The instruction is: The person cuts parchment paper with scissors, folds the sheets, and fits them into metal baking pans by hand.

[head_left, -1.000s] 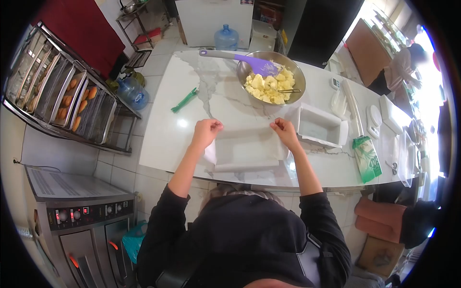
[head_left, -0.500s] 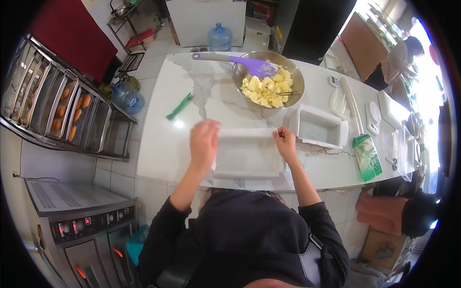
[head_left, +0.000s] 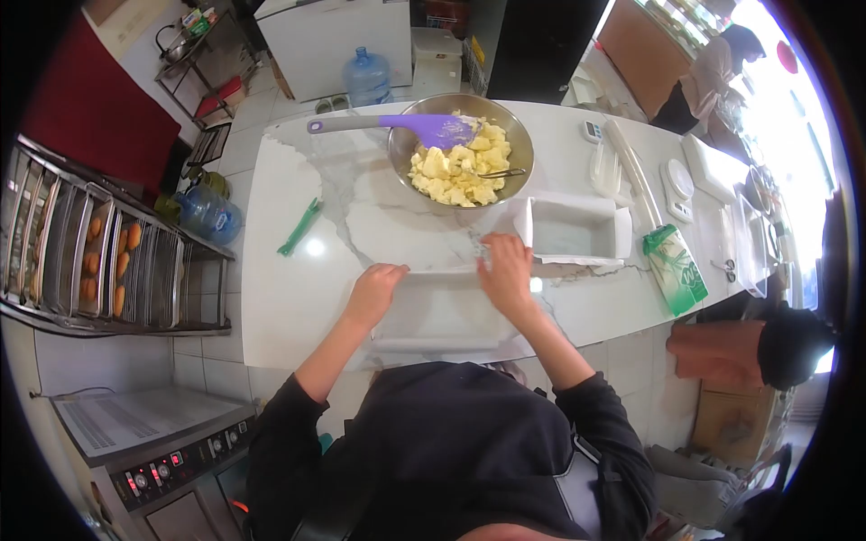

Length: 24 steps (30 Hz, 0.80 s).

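Note:
A white sheet of paper (head_left: 440,311) with folded-up edges lies in front of me near the table's front edge; it looks like baking paper. My left hand (head_left: 377,294) is closed on its far left corner. At the far right corner is my right hand (head_left: 509,275), thumb at the paper's edge and fingers spread apart from it. Just beyond the right hand stands a rectangular pan (head_left: 577,230) lined with white paper. Behind the sheet, a steel bowl (head_left: 526,153) holds yellow, butter-like chunks (head_left: 451,173), a purple spatula (head_left: 442,129) and a metal utensil handle (head_left: 503,173).
A green strip-like item (head_left: 300,227) lies on the marble table (head_left: 280,298). Rightward are a green-and-white packet (head_left: 675,270), a long white roll (head_left: 636,171), a scale (head_left: 677,189) and scissors (head_left: 727,268). A tray rack (head_left: 108,243) and oven (head_left: 171,460) stand left. Another person (head_left: 708,86) is far right.
My left hand has come down onto the paper's far left corner. My right hand has loosened its pinch, with its fingers spreading. The camera view has shifted.

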Available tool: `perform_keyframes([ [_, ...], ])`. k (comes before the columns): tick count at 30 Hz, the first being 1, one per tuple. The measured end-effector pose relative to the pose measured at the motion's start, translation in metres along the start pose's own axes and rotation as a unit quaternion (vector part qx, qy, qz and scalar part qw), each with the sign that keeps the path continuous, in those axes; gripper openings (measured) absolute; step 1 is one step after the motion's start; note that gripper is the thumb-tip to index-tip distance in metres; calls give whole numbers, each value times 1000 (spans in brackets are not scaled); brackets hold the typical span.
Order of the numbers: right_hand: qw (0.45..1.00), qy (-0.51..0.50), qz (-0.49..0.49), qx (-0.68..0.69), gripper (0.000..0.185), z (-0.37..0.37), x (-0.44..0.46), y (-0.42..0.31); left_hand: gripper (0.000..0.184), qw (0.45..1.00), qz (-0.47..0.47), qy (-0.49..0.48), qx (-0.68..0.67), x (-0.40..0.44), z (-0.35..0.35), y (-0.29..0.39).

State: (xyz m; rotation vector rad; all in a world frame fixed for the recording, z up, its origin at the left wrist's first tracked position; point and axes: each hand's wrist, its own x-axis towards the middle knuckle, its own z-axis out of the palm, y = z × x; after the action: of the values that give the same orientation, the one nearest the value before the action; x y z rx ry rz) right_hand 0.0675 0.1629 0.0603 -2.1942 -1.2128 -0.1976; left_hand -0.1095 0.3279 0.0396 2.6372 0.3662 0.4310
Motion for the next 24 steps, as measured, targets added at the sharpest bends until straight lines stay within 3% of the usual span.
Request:
perform_keyframes([
  [3, 972, -137, -187, 28, 12, 30, -6, -24, 31, 1000, 18, 1, -18, 3, 2, 7],
  [6, 954, -227, -195, 34, 13, 48, -4, -32, 29, 999, -6, -19, -32, 3, 4, 13],
  [9, 961, -198, -183, 56, 14, 34, -8, 7, 27, 999, -27, -19, -7, -8, -2, -9],
  [11, 962, -246, -96, 62, 15, 4, -7, 21, 24, 998, -48, -26, -22, -12, -12, -10],
  [15, 976, -183, -91, 69, 13, 5, -16, 28, 23, 993, -86, -72, -29, -5, -11, -10],
  [18, 990, -131, -34, 44, 24, -5, -16, 14, 36, 994, -43, 61, 81, -3, -12, 8],
  [20, 999, -35, 11, 5, 41, -32, -24, -17, 45, 985, -101, 113, 77, -8, -26, 31],
  [24, 992, -55, 106, 32, 53, -36, -59, -46, 56, 968, -183, 169, 28, -34, -19, 56],
])
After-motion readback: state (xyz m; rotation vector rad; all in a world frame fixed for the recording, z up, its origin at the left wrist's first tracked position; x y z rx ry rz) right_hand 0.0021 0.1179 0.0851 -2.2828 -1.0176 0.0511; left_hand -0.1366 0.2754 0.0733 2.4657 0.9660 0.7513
